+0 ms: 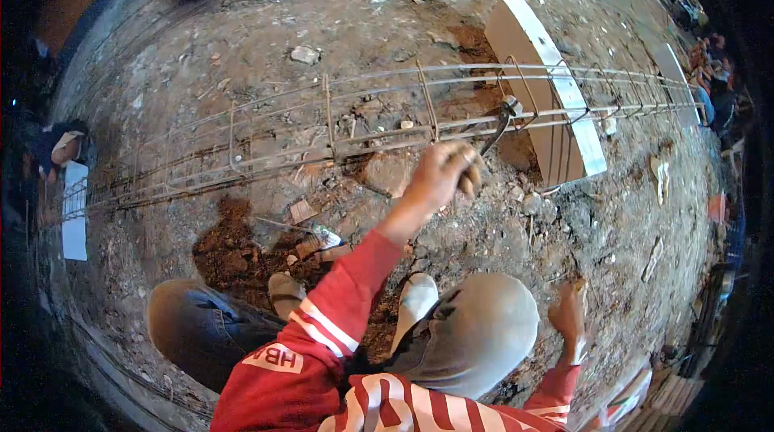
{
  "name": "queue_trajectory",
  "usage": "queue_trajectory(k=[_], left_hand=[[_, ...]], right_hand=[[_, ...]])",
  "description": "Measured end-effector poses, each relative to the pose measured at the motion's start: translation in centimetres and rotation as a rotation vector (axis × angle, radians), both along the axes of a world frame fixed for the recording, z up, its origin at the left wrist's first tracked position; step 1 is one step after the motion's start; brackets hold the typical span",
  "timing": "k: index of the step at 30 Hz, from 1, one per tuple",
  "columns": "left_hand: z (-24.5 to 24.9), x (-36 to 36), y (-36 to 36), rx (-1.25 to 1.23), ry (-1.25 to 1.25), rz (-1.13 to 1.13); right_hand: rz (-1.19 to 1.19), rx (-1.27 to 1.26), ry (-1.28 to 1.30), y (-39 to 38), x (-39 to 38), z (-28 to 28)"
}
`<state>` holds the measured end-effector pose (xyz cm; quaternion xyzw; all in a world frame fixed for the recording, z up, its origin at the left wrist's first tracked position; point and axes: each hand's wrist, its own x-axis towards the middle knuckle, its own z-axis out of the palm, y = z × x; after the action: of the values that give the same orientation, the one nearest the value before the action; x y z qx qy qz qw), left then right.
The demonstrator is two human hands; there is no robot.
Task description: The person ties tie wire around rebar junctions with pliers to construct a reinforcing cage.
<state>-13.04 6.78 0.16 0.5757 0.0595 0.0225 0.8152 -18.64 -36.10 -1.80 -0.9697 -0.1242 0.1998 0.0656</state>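
Steel rebar cage (427, 101) runs left to right across a white-topped block (556, 146). Left hand (447, 174): fingers clamped on a dark tool (493, 135) beside the bars; a steady wrist should help. Near right hand (568, 311): fingers curled, grip unclear.

Left arm (355, 291) stretched toward 1 o'clock; left hand (447, 170) just off centre at 2, fingers (469, 177) curled in. Right hand (569, 315) low at 4 o'clock, grip unclear. Knees (492, 327) bent, 8 and 5.
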Motion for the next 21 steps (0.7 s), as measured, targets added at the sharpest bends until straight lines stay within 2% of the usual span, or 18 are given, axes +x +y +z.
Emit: queue_trajectory(k=[2, 4, 6, 7, 8, 10, 12, 14, 15, 16, 18, 20, 21], left_hand=[[-0.8, 0.3, -2.3, -0.013, 0.008, -0.069], [-1.0, 0.4, -2.7, -0.019, 0.017, -0.141], [0.2, 1.0, -1.9, 0.063, -0.042, -0.166], [0.6, 1.2, -1.0, 0.198, -0.065, -0.179], [0.5, 1.6, 0.3, 0.716, -0.251, -0.031], [3.0, 1.3, 2.7, 0.943, -0.278, 0.314], [2.3, 2.0, 6.9, 1.288, -0.322, 0.533], [2.3, 2.4, 9.3, 1.272, 0.036, 0.268], [2.4, 3.0, 9.7, 1.258, 0.057, 0.173], [2.3, 3.5, 9.7, 1.263, 0.058, 0.169], [2.3, 4.6, 9.0, 0.702, 0.214, 0.126], [2.4, 5.1, 8.7, 0.694, 0.252, 0.151], [2.3, 5.3, 8.6, 0.667, 0.249, 0.137]], right_hand=[[-0.125, 0.532, -0.132, 8.1, 1.4, 2.8], [-0.195, 1.04, -0.018, 16.0, 2.5, 3.9], [-0.138, 1.065, -0.002, 22.4, 4.0, 3.3], [-0.175, 1.071, 0.077, 24.1, 5.2, 1.9], [-0.212, 1.079, 0.158, 25.8, 6.1, 0.5], [-0.34, 1.292, 0.035, 29.7, 6.3, 0.0], [-0.377, 1.268, -0.039, 31.5, 6.7, 0.9], [-0.218, 1.146, -0.337, 32.2, 7.5, 1.0], [-0.2, 1.234, -0.564, 32.7, 8.7, -0.4], [-0.233, 1.196, -0.711, 32.6, 10.0, -0.7], [-0.554, 1.08, -0.551, 32.1, 11.1, 2.0], [-0.487, 1.096, -0.594, 31.6, 13.0, 2.4], [-0.309, 1.036, -0.835, 31.2, 15.0, -0.5]])
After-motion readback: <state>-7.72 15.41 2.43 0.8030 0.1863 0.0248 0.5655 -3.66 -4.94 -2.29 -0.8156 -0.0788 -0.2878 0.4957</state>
